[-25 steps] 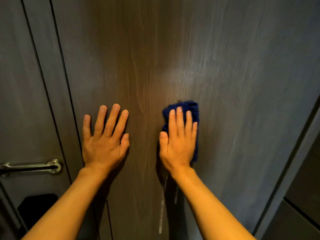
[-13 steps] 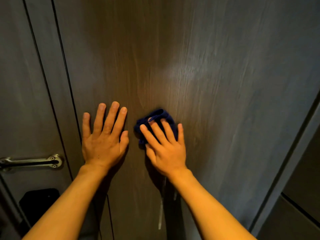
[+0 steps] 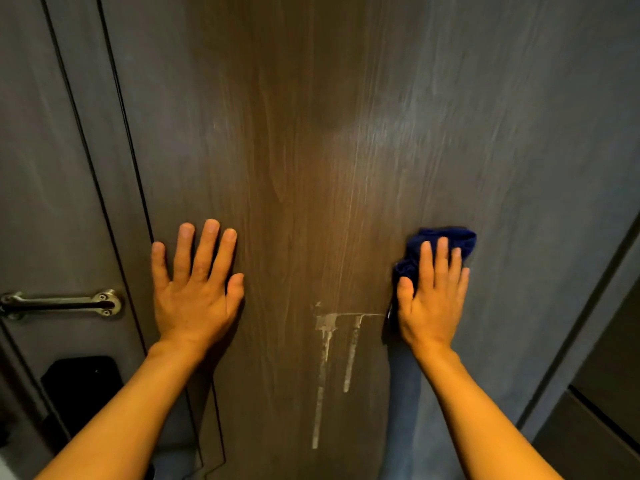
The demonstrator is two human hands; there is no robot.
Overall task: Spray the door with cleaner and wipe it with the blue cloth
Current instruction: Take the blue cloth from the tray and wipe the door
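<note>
A dark wood-grain door (image 3: 311, 150) fills the view. My left hand (image 3: 195, 289) lies flat on it with fingers spread, holding nothing. My right hand (image 3: 431, 296) presses a crumpled blue cloth (image 3: 450, 242) against the door at the right; the cloth pokes out above and to the left of my fingers. Between my hands, pale streaks of cleaner (image 3: 325, 362) run down the door from a short horizontal wet line. No spray bottle is visible.
A metal door handle (image 3: 62, 304) sits at the far left on the neighbouring panel, with a black lock plate (image 3: 81, 382) below it. The door frame (image 3: 588, 306) runs diagonally at the right edge.
My right hand has slid the cloth from beside my left hand far over to the right, uncovering the cleaner streaks. My left hand has stayed flat in place.
</note>
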